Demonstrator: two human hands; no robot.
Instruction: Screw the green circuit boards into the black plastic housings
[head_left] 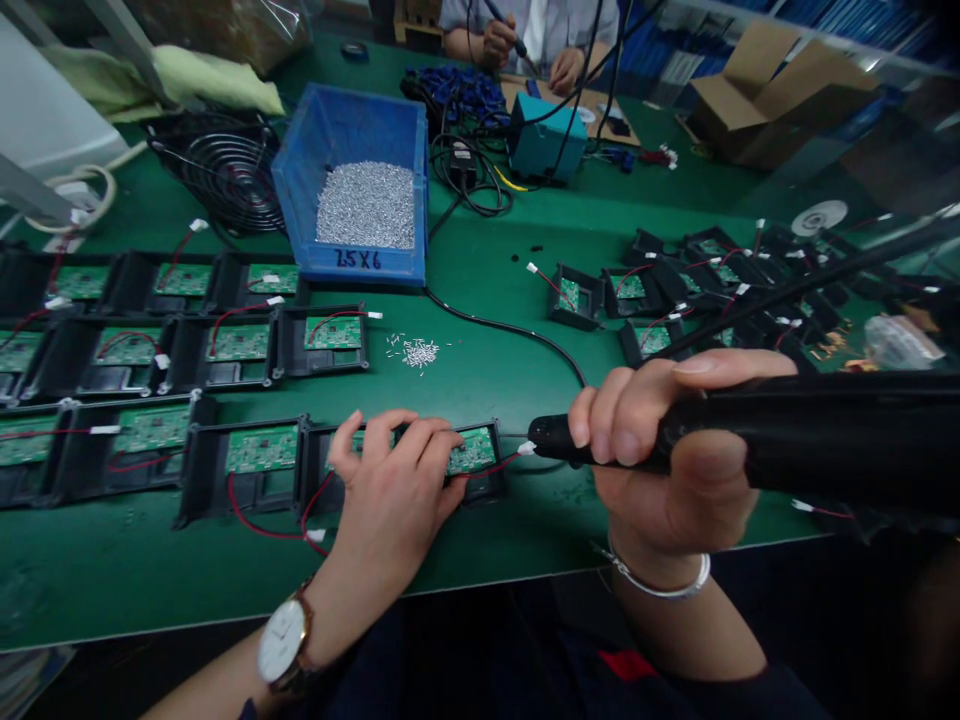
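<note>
My left hand (pixel 394 490) lies on a black housing (pixel 484 487) with a green circuit board (pixel 471 452) near the table's front edge. Its fingers are bent and press the board down. My right hand (pixel 660 450) is wrapped round a black electric screwdriver (pixel 787 435). The driver's tip points left, just right of that board and its red wire. A small heap of loose silver screws (pixel 418 351) lies a little beyond the housing on the green mat.
Rows of black housings with boards (pixel 225 345) fill the left side, and a pile of more (pixel 712 280) sits at right. A blue bin of screws (pixel 365 205), a fan grille (pixel 225 170), a teal station (pixel 547 140), cables and a cardboard box (pixel 772 90) stand behind. Another person's hands (pixel 525 50) work opposite.
</note>
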